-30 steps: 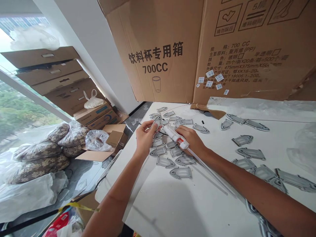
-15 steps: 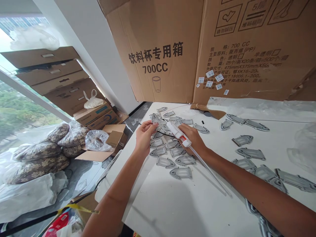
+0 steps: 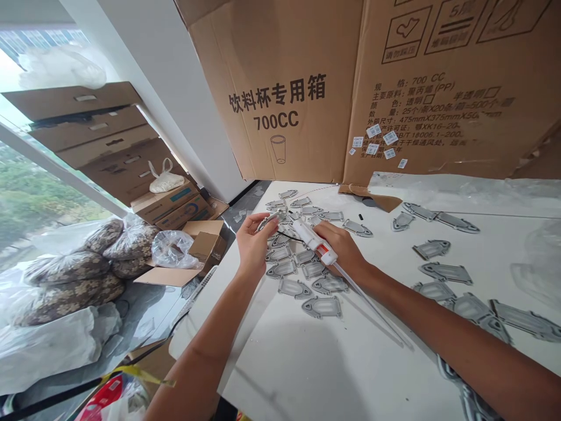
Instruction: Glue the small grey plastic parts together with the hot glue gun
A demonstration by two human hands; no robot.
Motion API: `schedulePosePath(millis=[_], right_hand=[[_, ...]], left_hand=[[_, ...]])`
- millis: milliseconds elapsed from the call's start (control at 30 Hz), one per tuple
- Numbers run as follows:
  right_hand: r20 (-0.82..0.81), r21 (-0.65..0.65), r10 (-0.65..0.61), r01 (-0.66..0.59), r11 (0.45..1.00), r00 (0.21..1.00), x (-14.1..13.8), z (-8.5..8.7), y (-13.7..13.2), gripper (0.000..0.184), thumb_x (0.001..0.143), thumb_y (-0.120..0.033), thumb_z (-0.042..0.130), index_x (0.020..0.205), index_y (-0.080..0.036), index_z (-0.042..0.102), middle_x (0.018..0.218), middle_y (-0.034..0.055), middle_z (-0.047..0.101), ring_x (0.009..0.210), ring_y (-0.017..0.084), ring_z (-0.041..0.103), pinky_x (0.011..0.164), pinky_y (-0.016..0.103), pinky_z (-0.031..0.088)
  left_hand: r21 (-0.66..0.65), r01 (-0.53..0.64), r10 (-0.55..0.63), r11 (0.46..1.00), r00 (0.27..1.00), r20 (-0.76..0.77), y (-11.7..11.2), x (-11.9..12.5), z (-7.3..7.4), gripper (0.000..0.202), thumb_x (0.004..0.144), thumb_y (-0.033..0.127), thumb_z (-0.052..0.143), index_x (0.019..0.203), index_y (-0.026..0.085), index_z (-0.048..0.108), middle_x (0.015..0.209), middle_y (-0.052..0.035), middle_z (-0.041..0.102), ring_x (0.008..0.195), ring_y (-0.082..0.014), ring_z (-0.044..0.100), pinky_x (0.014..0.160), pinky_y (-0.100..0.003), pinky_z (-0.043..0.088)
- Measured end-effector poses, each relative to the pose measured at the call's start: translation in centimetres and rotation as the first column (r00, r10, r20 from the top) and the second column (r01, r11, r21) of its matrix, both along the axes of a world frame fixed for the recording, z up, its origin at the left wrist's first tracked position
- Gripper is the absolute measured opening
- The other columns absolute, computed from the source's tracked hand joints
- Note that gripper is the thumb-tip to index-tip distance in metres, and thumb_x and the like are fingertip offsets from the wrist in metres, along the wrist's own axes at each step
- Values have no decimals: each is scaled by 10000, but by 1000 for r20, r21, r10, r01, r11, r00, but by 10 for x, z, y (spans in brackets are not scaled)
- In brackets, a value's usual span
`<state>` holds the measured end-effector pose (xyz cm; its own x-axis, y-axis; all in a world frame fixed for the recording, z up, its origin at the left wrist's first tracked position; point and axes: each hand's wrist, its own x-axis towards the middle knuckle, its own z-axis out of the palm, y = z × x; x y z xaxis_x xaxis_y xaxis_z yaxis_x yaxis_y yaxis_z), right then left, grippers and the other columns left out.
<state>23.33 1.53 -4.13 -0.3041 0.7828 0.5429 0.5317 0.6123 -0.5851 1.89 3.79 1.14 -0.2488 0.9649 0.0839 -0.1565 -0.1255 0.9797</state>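
Note:
Pinched in my left hand (image 3: 253, 241) is a small grey pointed plastic piece (image 3: 272, 218), tilted above the table. My right hand (image 3: 339, 242) grips a white hot glue gun (image 3: 313, 241), its nozzle aimed left toward that piece. A long clear glue stick (image 3: 372, 304) sticks out of the gun's back end, and a black cord (image 3: 289, 236) runs beside it toward my left hand. Several similar grey pieces (image 3: 324, 307) lie under and around my hands on the white table (image 3: 298, 356). Whether the nozzle touches the held piece is hard to see.
More grey pieces (image 3: 445, 272) lie on the right side, near clear plastic film (image 3: 537, 263). A large cardboard box (image 3: 280, 58) stands along the table's back. Left on the floor are an opened carton (image 3: 169, 276), stuffed bags (image 3: 74, 269) and stacked boxes (image 3: 169, 207).
My left hand has turned the grey piece from fairly upright to a flatter tilt and shifted slightly left. The glue gun has moved a little down and left.

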Motion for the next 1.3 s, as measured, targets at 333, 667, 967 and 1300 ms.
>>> schedulePosePath(millis=[333, 667, 967, 1300], right_hand=[[28, -13, 31, -30, 999, 999, -2, 6, -6, 47, 937, -265, 588, 933, -219, 581, 921, 54, 603, 765, 211, 544, 702, 303, 383], [71, -37, 17, -15, 999, 997, -3, 12, -9, 38, 906, -230, 575, 941, -216, 581, 916, 59, 610, 775, 219, 559, 689, 306, 381], [82, -62, -1, 6, 998, 997, -2, 7, -7, 65, 812, -172, 598, 847, -217, 567, 836, 33, 607, 707, 196, 520, 646, 295, 339], [95, -46, -34, 39, 998, 995, -1, 0, -3, 100, 762, -139, 598, 755, -221, 541, 752, 17, 596, 657, 181, 519, 611, 280, 307]], left_hand=[[61, 27, -22, 998, 996, -91, -5, 6, 1, 306, 691, 302, 905, 952, 194, 785, 1054, -75, 718, 1044, -228, 664, 824, -352, 636], [50, 29, -25, 998, 997, -70, -9, 11, 3, 282, 683, 295, 919, 888, 179, 764, 953, -47, 697, 964, -195, 650, 788, -331, 651], [52, 15, -11, 999, 997, -75, -12, 12, 5, 266, 690, 275, 907, 879, 173, 751, 927, -43, 705, 953, -193, 662, 779, -313, 635], [53, 20, -15, 998, 995, -96, -10, 11, 3, 284, 682, 306, 911, 877, 183, 745, 941, -45, 709, 942, -196, 663, 761, -318, 630]])
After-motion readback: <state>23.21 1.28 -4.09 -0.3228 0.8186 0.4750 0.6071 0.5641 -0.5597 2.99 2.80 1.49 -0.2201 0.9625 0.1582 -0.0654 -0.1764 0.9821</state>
